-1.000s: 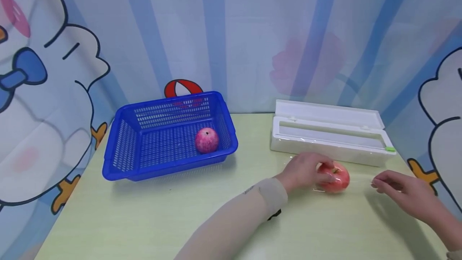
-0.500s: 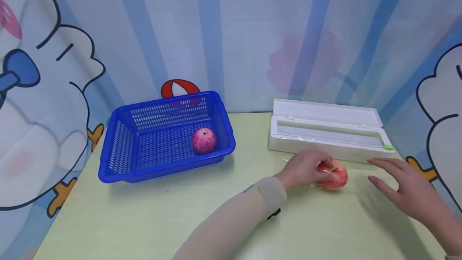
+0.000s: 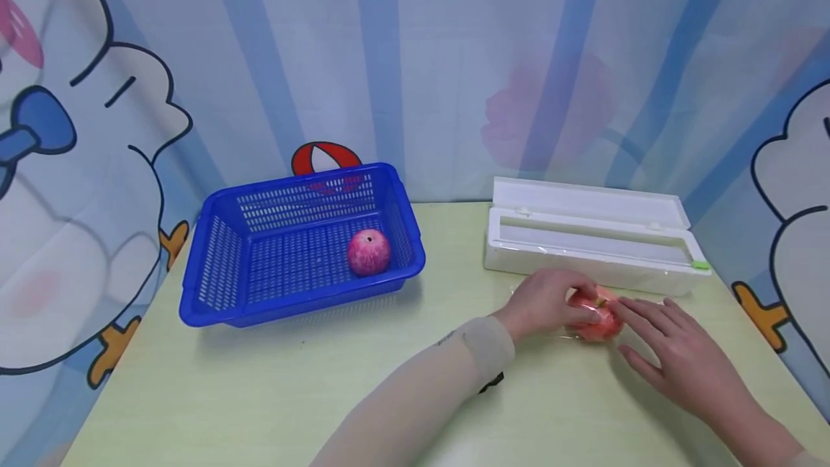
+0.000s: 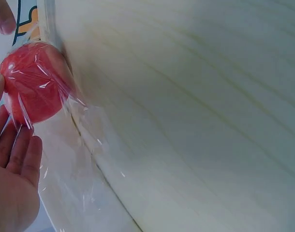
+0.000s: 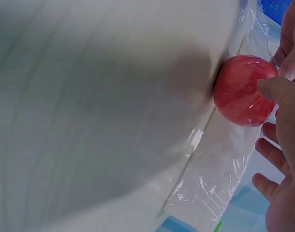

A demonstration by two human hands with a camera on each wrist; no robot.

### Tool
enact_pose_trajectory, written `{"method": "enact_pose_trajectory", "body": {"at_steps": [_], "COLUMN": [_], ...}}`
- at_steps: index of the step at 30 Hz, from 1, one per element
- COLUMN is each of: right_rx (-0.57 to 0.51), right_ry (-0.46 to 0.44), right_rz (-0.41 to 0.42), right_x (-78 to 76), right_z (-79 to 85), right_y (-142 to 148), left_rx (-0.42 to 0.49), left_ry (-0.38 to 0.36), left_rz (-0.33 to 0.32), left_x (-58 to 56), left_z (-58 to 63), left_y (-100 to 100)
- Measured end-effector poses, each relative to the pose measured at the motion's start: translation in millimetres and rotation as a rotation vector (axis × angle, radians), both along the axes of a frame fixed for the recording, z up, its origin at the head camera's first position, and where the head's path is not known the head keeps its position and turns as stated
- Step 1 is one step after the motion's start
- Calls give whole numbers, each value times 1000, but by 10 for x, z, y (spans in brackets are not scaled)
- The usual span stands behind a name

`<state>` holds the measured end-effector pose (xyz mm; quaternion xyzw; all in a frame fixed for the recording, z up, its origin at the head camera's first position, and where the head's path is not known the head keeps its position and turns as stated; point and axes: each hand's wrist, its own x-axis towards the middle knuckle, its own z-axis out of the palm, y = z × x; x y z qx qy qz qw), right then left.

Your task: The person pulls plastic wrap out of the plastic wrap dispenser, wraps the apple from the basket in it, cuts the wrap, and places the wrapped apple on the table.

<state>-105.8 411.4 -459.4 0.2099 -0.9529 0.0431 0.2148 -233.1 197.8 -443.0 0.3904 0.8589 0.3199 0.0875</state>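
A red apple (image 3: 599, 321) under clear plastic wrap (image 5: 205, 195) sits on the table in front of a white wrap dispenser (image 3: 648, 276). My left hand (image 3: 547, 301) holds the apple from its left side, thumb and fingers bent over it near the stem. In the left wrist view the wrap clings in creases to the apple (image 4: 38, 84) and trails off beside it. My right hand (image 3: 687, 359) reaches in from the right with fingers extended, fingertips at the apple's right side. The right wrist view shows a fingertip against the wrapped apple (image 5: 242, 92).
The dispenser's lid (image 3: 590, 204) stands raised, and a green slider (image 3: 700, 265) sits at its right end. A blue plastic basket (image 3: 243, 312) on the left holds a second apple (image 3: 369, 252). A printed curtain (image 3: 441, 78) hangs behind the table (image 3: 259, 395).
My right hand spread its fingers from a loose pinch and then moved left until its fingertips met the apple. My left hand stays on the apple.
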Motion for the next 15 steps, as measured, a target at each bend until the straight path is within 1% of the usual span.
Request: {"method": "enact_pose_trajectory", "body": {"at_steps": [5, 9, 12, 13, 15], "right_rx": [-49, -85, -94, -96, -99], "right_ry": [-22, -76, -107, -109, -106], "right_rz": [-22, -71, -112, -122, -134], "right_x": [-15, -26, -37, -43, -49], "right_z": [-90, -130, -146, -151, -153], "right_y": [2, -26, -63, -73, -83], "left_rx": [4, 9, 3, -6, -19], "left_ry": [6, -6, -9, -3, 39], "left_rz": [2, -5, -9, -9, -22], "left_x": [11, 25, 31, 33, 39], "left_z": [-11, -16, -12, -9, -3], "left_y": [2, 11, 15, 12, 1]}}
